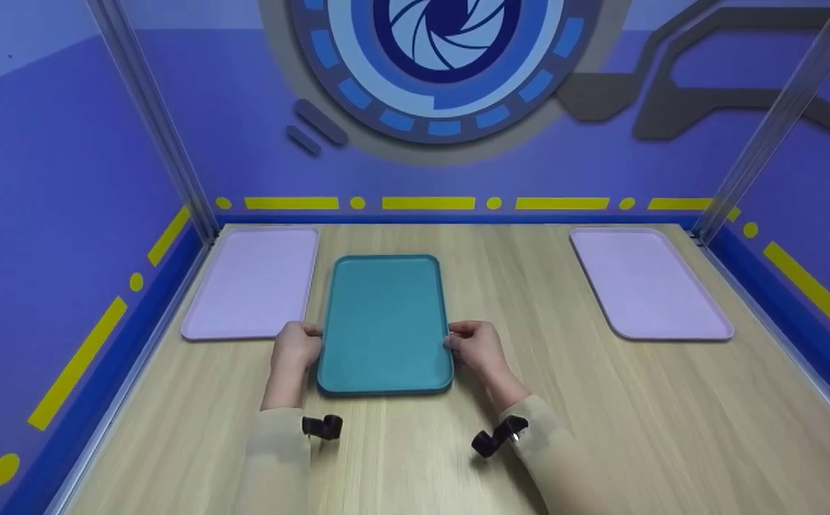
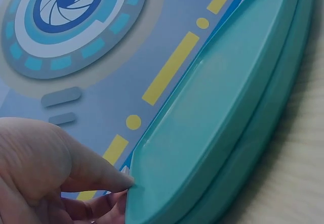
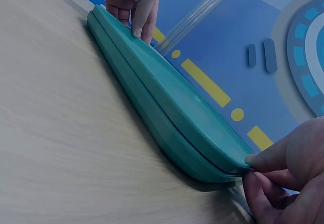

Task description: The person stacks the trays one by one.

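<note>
A blue-violet wall panel with yellow dashes (image 1: 232, 107) closes off the back of a pale wood-grain bench (image 1: 529, 300). In the head view, a teal rectangular tray with a rounded, raised rim (image 1: 385, 322) lies near the middle and serves as the landmark. One lilac rectangular tray (image 1: 261, 282) lies just to its left; another lilac rectangular tray (image 1: 651, 282) lies well apart to its right. The person's left hand (image 1: 296, 350) and right hand (image 1: 479, 350) hold the teal tray's opposite long sides, below mid-length.

In the left wrist view, a second teal tray (image 2: 253, 148) shows directly beneath the landmark. The left grip is nearly closed, thumb on the upper rim, fingers below it.

In the right wrist view, the right grip likewise pinches the upper rim between thumb and fingers; whether either grip also takes the lower tray cannot be told. If the fingertips catch only the upper rim, the lower tray could slide or drop away; an uneven lift might tip the pair, and leftward drift might bump the nearby lilac tray.
</note>
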Available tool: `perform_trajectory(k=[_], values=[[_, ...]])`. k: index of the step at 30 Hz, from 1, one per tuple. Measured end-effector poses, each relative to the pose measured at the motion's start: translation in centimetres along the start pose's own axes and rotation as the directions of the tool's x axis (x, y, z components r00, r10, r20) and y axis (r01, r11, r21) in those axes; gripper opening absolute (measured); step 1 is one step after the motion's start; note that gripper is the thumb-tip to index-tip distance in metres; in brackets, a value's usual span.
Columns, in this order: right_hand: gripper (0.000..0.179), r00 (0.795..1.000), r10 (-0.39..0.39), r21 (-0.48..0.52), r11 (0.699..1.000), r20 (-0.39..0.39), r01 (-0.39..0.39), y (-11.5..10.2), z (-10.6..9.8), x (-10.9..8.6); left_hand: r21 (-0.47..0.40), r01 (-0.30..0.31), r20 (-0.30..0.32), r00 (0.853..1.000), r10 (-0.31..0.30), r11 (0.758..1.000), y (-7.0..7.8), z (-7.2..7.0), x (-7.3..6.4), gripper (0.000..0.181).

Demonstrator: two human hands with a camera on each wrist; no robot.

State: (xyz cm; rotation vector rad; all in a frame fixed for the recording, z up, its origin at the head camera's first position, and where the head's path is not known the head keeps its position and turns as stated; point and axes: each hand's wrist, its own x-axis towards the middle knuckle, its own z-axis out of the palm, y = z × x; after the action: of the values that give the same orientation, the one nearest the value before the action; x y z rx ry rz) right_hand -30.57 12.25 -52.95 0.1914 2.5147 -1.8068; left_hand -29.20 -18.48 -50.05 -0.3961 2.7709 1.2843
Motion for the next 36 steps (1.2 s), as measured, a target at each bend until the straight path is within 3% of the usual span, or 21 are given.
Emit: perform_trajectory(k=[6, 13, 16, 26, 36], values=[[0.028, 0.999, -0.032, -0.009, 0.999, -0.002, 0.032, 0.3, 0.1, 0.2, -0.053, -0.026, 0.004, 1.0, 0.027, 0.998, -0.4, -0.1, 0.0, 0.036], [0.027, 0.999, -0.051, -0.022, 0.998, 0.007, 0.051, 0.4, 0.1, 0.2, -0.246, 0.102, 0.116, 0.99, -0.075, 0.964, -0.9, -0.5, 0.1, 0.035], [0.026, 0.998, -0.055, -0.048, 0.997, 0.013, 0.056, 0.3, 0.1, 0.2, -0.281, 0.136, 0.138, 0.985, -0.101, 0.95, -0.8, -0.6, 0.1, 0.036], [0.024, 0.999, -0.044, -0.027, 0.999, 0.019, 0.045, 0.2, 0.1, 0.2, -0.332, 0.17, 0.147, 0.981, -0.127, 0.928, -1.3, -0.5, 0.4, 0.035], [0.027, 0.998, -0.046, -0.06, 0.997, 0.036, 0.048, 0.1, -0.1, 0.0, -0.335, 0.177, 0.163, 0.978, -0.128, 0.925, -1.4, -0.5, 0.5, 0.038]])
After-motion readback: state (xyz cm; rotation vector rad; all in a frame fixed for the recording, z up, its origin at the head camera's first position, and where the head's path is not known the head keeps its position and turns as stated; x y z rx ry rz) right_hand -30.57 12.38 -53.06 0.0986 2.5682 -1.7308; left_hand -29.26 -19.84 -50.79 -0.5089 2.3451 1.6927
